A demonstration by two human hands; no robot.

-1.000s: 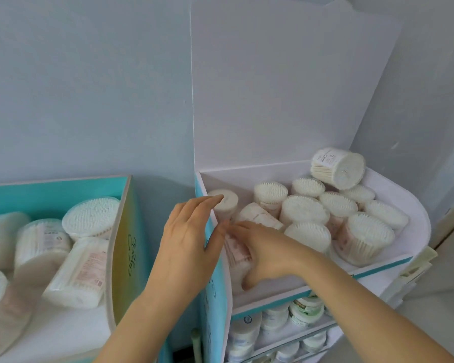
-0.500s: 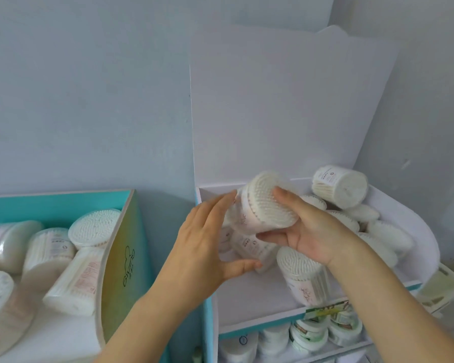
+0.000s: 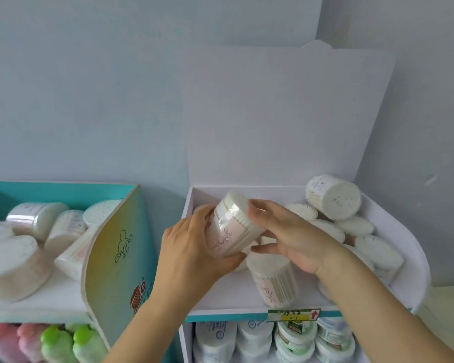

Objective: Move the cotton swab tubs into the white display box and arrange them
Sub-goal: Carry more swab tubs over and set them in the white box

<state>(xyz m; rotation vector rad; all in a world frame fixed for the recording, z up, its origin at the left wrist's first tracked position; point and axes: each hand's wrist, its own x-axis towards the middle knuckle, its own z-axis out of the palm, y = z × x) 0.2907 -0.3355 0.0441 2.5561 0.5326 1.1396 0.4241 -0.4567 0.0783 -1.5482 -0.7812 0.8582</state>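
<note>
A clear cotton swab tub [image 3: 233,226] with a pink label is tilted in the air above the left part of the white display box [image 3: 409,252]. My left hand [image 3: 192,250] grips it from below and the left side. My right hand [image 3: 291,234] touches its top right edge with spread fingers. Another tub [image 3: 273,279] stands upright under my right hand. Several more tubs [image 3: 351,226] crowd the box's right side, and one tub [image 3: 333,197] lies on its side on top of them.
A teal display box [image 3: 110,247] on the left holds several more swab tubs [image 3: 66,229]. The white box's tall lid [image 3: 286,113] stands open against the wall. Lower shelves hold round white and green containers [image 3: 294,339] and pink and green items [image 3: 55,344].
The tub has passed from my right hand's grip into my left hand and turned, its label side now up. My right hand has loosened to fingertips on it.
</note>
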